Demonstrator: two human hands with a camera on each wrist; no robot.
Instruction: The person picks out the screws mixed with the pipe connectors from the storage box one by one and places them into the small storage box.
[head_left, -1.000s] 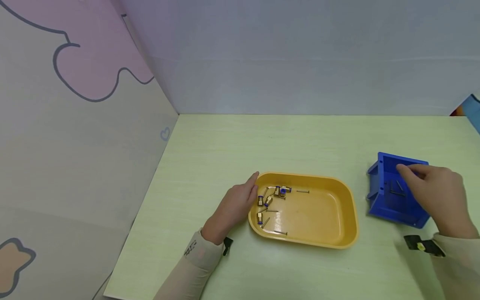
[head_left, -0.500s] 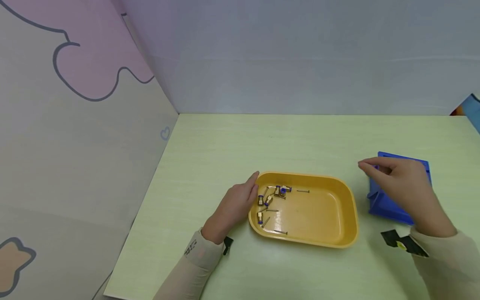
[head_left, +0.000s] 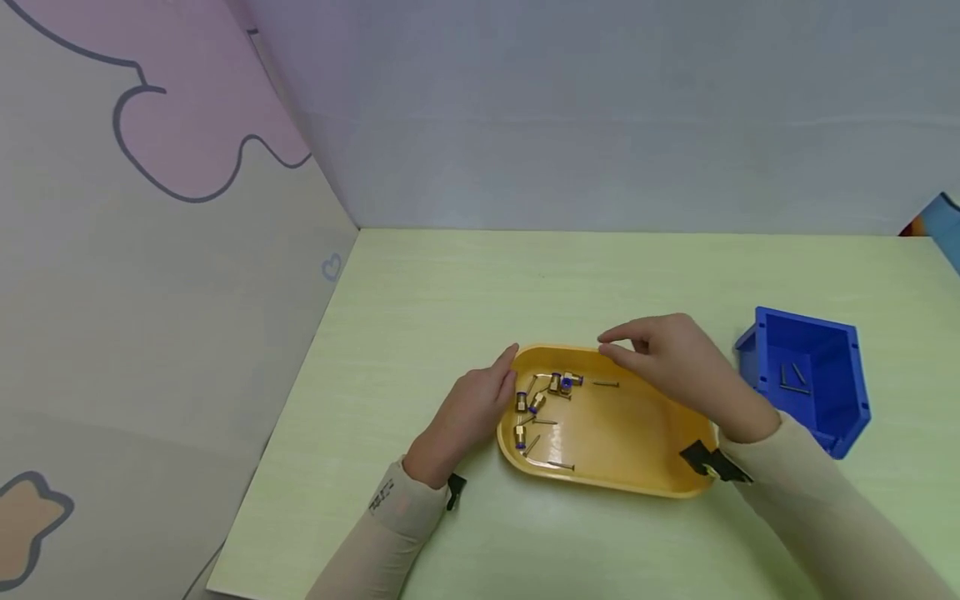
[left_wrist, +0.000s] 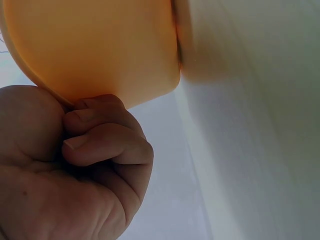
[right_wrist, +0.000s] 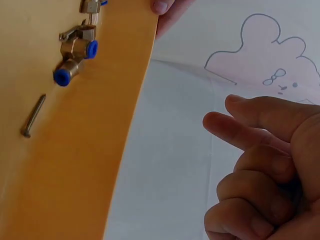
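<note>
The right hand has been carried from the blue bin to a position above the far rim of the yellow tray, its fingers loosely extended and nothing held. The left hand, unmoved, is kept against the tray's left end, thumb on the rim and fingers curled beside the outer wall. Brass fittings and a loose nail lie in the tray's left half, just below the right fingertips; a further pick is judged imminent. Several nails lie in the bin.
</note>
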